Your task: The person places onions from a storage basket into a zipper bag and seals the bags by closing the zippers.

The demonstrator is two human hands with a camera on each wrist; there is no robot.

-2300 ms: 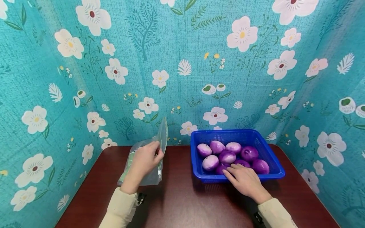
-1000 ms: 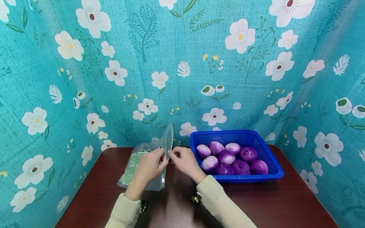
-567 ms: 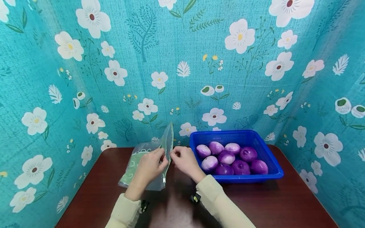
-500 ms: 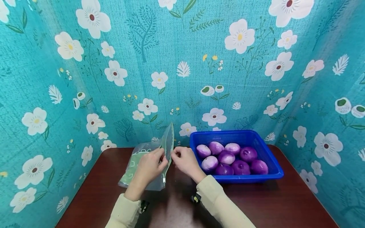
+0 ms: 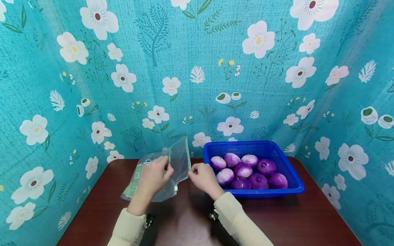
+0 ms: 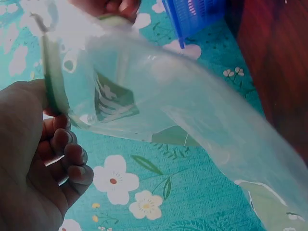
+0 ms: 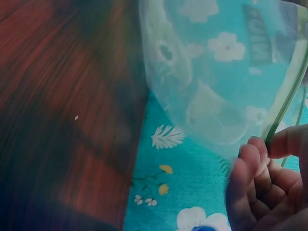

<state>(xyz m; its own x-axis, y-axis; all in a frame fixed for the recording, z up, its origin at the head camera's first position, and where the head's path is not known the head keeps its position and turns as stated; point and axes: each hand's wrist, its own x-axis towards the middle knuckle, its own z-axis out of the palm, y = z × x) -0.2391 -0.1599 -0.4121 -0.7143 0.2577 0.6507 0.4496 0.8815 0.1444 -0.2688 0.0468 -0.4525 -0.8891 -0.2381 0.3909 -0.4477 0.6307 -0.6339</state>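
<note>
A clear plastic zip bag point(image 5: 180, 159) with green print stands at the left of the table, its mouth spread apart. My left hand point(image 5: 153, 176) pinches one lip of the mouth; the left wrist view shows thumb and fingers of that hand point(image 6: 36, 159) at the green-edged strip. On the opposite lip, my right hand point(image 5: 204, 178) pinches the edge, and in the right wrist view its fingers point(image 7: 255, 156) bend against the green strip. A white slider point(image 5: 175, 188) sits at the near end of the mouth. Nothing shows inside the bag but its print.
A blue plastic basket point(image 5: 261, 192) stands right of the bag, close beside my right hand. Several purple onions point(image 5: 258, 181) lie in it. The dark red-brown table point(image 5: 184, 222) ends at a teal flowered curtain point(image 5: 191, 44) behind and on both sides.
My right hand has left the onion basket and come over to the bag, taking one lip. Most recently the hands have drawn apart, the left moving left, and the bag's mouth has widened.
</note>
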